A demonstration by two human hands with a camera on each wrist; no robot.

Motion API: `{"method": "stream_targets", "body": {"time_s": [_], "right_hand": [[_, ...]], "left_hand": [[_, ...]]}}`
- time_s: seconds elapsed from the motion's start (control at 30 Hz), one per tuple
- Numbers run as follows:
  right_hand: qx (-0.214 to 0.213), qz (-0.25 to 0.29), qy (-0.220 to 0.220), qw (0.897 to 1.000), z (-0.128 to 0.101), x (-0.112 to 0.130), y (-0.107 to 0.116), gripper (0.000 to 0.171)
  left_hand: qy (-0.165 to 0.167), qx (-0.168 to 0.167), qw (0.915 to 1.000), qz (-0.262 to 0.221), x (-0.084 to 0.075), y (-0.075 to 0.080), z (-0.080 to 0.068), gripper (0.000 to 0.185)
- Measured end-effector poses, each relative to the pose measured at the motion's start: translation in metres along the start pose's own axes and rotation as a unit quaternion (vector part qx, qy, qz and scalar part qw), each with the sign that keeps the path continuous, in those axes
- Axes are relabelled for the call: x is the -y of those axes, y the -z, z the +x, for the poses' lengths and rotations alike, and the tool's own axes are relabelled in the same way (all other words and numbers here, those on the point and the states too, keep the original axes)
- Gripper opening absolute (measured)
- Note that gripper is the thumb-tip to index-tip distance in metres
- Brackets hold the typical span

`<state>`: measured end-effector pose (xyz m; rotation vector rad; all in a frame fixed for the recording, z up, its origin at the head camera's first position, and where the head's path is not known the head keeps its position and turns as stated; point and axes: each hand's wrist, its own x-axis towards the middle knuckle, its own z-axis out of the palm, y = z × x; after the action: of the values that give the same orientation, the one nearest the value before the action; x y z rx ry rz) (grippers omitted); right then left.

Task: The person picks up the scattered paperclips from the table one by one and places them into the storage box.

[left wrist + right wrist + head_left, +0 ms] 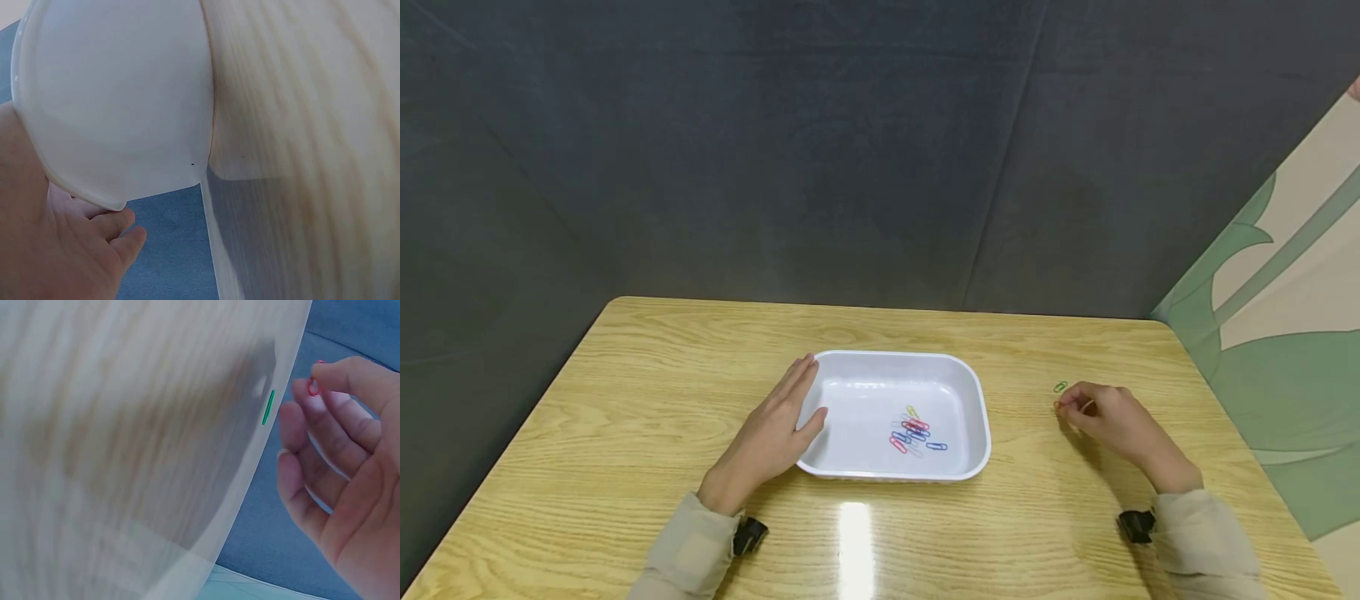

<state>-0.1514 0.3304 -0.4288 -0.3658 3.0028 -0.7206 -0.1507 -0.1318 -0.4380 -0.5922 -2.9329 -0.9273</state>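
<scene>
My left hand [771, 437] rests at the left rim of a white rectangular tray [887, 477], fingers extended along the corner and thumb over the inner side. In the left wrist view, the fingers [128, 244] lie against the outside of the tray's edge. Several coloured paper clips [916, 430], red, blue, yellow and white, lie in the tray's right half. Right of the tray, my right hand [1108, 417] pinches a small orange-red paper clip [314, 386] between thumb and forefinger. A green paper clip [1061, 387] lies on the table just beyond those fingertips.
The wooden table [625, 400] has its far edge close behind the tray. A dark curtain [820, 167] hangs behind it, and a leaf-patterned cloth [1292, 375] borders the right side. Black bands [1137, 526] are worn at both wrists.
</scene>
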Motion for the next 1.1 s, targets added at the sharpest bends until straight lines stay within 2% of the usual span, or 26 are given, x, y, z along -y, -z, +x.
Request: {"method": "stream_targets", "body": {"time_s": [0.23,0.67,0.9,1.1], "right_hand": [[-0.036,0.016,0.013,0.999,-0.001,0.007,-0.001,0.008],[-0.113,0.014,0.087,0.99,0.002,0.035,-0.007,0.008],[-0.136,0.019,0.119,0.983,0.006,0.053,-0.009,0.009],[-0.139,0.026,0.123,0.982,0.009,0.067,-0.014,0.01]], "left_hand": [[-0.001,0.0,1.0,0.003,0.001,0.0,0.0,0.068],[0.0,0.003,1.0,0.001,0.001,-0.001,0.0,0.067],[-0.001,0.005,1.0,0.004,0.0,0.0,0.0,0.067],[0.001,0.006,1.0,0.005,0.001,0.0,0.0,0.067]]}}
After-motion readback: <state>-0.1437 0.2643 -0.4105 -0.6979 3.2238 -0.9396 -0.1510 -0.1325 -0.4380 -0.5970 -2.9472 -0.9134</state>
